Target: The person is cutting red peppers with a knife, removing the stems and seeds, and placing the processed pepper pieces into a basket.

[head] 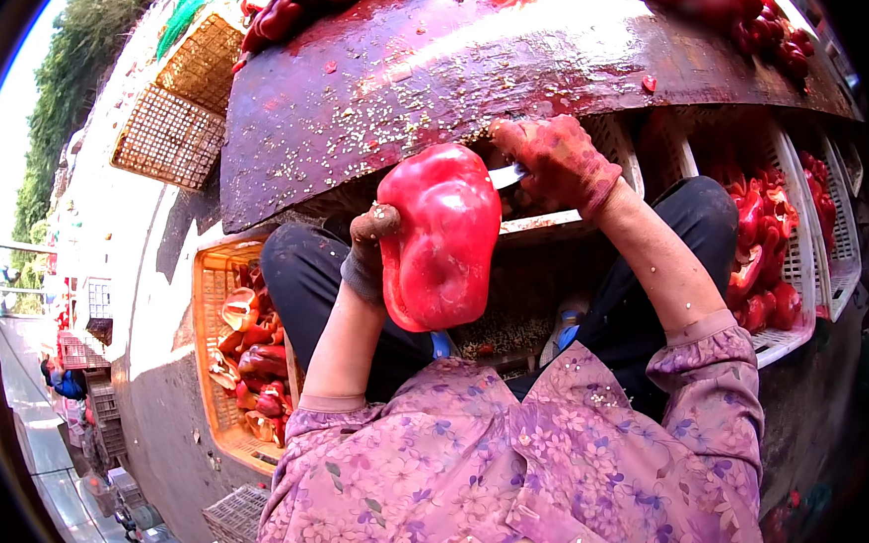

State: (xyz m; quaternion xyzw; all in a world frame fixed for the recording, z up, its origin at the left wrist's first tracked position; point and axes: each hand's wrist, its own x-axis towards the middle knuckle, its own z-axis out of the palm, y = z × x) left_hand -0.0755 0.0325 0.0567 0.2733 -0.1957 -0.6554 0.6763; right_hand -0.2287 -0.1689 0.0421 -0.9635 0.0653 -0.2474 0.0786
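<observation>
A large red bell pepper [444, 238] is held up in front of me by my gloved left hand [373, 245], whose thumb presses on its side; the other fingers are hidden behind it. My right hand [553, 159], in a red-stained glove, grips a knife [506, 176]. Its blade points left toward the pepper's upper right side; whether the tip touches the pepper I cannot tell. Both hands are just below the near edge of a dark table [339, 116] strewn with pale seeds.
Whole red peppers [274, 19] lie along the table's far side. An orange crate [210, 407] of cut peppers stands at left, a white crate [791, 293] of cut peppers at right. Tan crates [167, 136] stand beyond the table's left end. A person [66, 383] is far off at left.
</observation>
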